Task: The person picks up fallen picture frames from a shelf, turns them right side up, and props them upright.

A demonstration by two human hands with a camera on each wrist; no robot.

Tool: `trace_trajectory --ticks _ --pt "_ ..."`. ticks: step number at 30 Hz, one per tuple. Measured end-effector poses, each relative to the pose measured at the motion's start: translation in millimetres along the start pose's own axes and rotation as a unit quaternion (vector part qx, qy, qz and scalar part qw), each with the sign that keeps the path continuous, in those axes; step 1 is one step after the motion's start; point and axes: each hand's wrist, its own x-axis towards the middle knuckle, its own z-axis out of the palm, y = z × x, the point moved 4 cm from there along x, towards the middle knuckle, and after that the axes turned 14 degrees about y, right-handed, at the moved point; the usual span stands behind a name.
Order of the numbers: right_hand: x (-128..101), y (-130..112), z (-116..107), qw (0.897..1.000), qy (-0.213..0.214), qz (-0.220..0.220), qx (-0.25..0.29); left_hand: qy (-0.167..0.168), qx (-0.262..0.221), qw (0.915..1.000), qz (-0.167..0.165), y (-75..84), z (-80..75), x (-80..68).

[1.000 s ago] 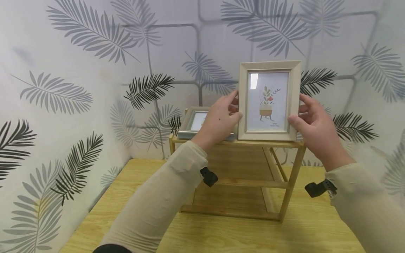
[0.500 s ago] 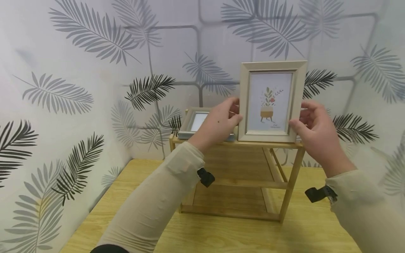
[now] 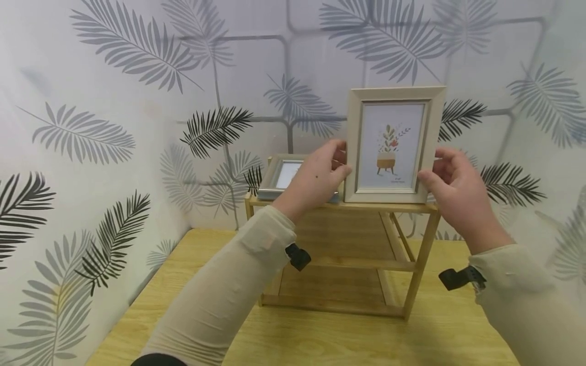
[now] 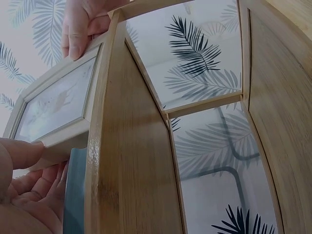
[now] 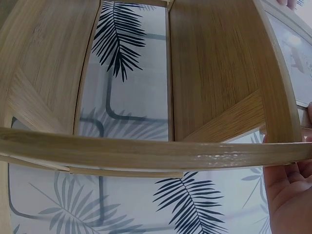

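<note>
An upright cream picture frame (image 3: 389,145), with a print of a potted plant on legs, stands at the right of the wooden rack's top (image 3: 384,207). My left hand (image 3: 318,175) holds its left edge, thumb in front and fingers behind. On the opposite edge, my right hand (image 3: 462,198) pinches it the same way, low down. The left wrist view shows the frame (image 4: 63,97) close against the rack's edge, between both hands. A second picture frame (image 3: 270,180) lies face up on the rack's left side, partly hidden by my left hand. Its blue-grey side (image 4: 74,195) shows from below.
The rack has lower wooden shelves (image 3: 348,234) and slanted legs (image 3: 421,264), and stands on a yellow wood-grain table (image 3: 311,340). Behind it hangs a pale wall covering (image 3: 151,101) with leaf patterns. Dark wrist straps (image 3: 298,256) sit on both sleeves.
The upright frame has turned slightly and its right edge has shifted to the right. Glare on its glass has gone. Both hands have slid a little lower along its sides.
</note>
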Motion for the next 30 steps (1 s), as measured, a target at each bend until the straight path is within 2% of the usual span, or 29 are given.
trace_trajectory --ticks 30 --pt "8.5 9.6 2.2 1.0 -0.017 0.013 -0.003 0.013 0.022 0.999 0.036 8.0 3.6 -2.9"
